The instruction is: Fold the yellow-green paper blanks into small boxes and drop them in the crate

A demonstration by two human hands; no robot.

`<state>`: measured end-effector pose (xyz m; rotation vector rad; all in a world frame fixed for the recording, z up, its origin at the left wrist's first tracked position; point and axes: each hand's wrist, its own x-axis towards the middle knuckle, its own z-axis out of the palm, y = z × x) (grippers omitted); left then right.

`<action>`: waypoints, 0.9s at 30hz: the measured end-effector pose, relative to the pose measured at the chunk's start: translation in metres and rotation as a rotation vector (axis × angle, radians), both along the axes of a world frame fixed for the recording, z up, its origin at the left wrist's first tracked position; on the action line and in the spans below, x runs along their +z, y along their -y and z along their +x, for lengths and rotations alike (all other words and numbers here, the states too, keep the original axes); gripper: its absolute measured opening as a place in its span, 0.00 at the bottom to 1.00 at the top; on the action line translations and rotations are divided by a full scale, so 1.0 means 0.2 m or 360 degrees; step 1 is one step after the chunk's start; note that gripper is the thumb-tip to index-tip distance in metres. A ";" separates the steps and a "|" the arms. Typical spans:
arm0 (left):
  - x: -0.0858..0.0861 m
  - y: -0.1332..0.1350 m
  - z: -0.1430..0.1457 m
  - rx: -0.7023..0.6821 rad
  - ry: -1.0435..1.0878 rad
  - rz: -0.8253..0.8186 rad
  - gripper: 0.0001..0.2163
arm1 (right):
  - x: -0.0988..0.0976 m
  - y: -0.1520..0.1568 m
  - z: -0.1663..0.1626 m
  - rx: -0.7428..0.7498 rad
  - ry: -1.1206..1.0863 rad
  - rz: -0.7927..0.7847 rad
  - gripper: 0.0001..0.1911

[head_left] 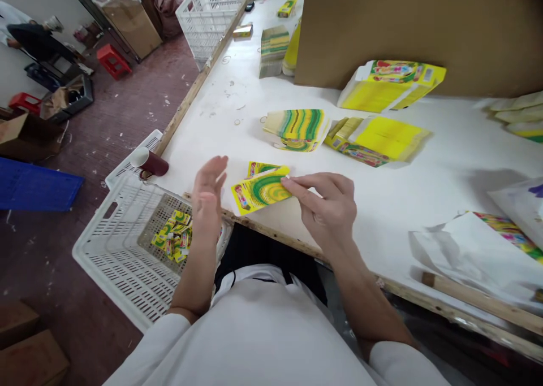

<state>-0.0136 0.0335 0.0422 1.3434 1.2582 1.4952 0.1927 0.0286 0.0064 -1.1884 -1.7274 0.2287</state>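
Between thumb and fingers my right hand (pixel 328 208) pinches the right end of a flat yellow and green carton (pixel 265 191), held tilted over the table's front edge. My left hand (pixel 207 194) is raised to the left of the carton, fingers extended and apart from it, with nothing in the grip. Partly hidden behind the held carton, another yellow-green carton (pixel 257 168) lies on the white table (pixel 220 131). Beyond it stand a stack of striped flat cartons (pixel 299 127) and a bundle of yellow cartons (pixel 382 140).
Below left, a white plastic crate (pixel 123 261) holds several small yellow boxes (pixel 173 233). A dark red cup (pixel 155 163) lies at the table's left edge. A large brown cardboard sheet (pixel 416 30) stands at the back. White paper (pixel 475 250) lies at the right. A person (pixel 38 38) is far left.
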 end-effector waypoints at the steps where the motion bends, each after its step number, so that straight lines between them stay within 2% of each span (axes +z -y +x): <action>1: 0.04 0.00 -0.02 -0.0034 -0.0131 0.0010 0.36 | -0.01 0.00 0.01 -0.0001 0.0071 0.0002 0.16; 3: 0.09 0.01 -0.03 -0.0179 -0.0448 -0.0025 0.42 | -0.01 0.01 0.00 0.0160 0.0190 -0.0017 0.15; 5: 0.09 0.01 -0.02 -0.0401 -0.0730 -0.0102 0.43 | 0.00 0.03 -0.01 0.0334 0.0257 0.0013 0.13; 7: 0.05 0.01 0.01 -0.0504 -0.0919 -0.0123 0.38 | 0.01 0.04 -0.02 0.0283 0.0176 0.0025 0.12; 9: 0.00 0.02 0.04 -0.0453 -0.1032 -0.0076 0.32 | 0.00 0.05 -0.03 0.0134 -0.0121 -0.0064 0.22; 10: -0.03 0.03 0.05 -0.0429 -0.1055 -0.0036 0.31 | 0.00 0.04 -0.04 0.0113 -0.0329 -0.0164 0.30; 12: -0.06 0.05 0.08 -0.0468 -0.1063 0.0065 0.32 | -0.01 0.03 -0.06 0.0298 -0.0794 -0.0495 0.38; 16: -0.11 0.08 0.11 -0.0606 -0.1144 0.0392 0.38 | -0.03 -0.01 -0.14 0.1057 -0.1603 -0.1375 0.32; 18: -0.14 0.07 0.12 -0.0605 -0.1177 0.0515 0.37 | -0.04 -0.02 -0.17 0.1258 -0.1778 -0.1579 0.33; 20: -0.16 0.06 0.11 -0.0598 -0.1143 0.0504 0.31 | -0.06 -0.02 -0.18 0.1222 -0.1796 -0.1587 0.36; 23: -0.17 0.06 0.10 -0.0640 -0.1063 0.0238 0.24 | -0.09 0.01 -0.17 0.0989 -0.1592 -0.1388 0.40; 25: -0.18 0.05 0.09 -0.0745 -0.1113 0.0074 0.22 | -0.10 0.04 -0.16 0.0974 -0.1128 -0.1187 0.38; 27: -0.20 0.04 0.08 -0.0849 -0.1277 0.0072 0.20 | -0.12 0.06 -0.16 0.0898 -0.0595 -0.0938 0.35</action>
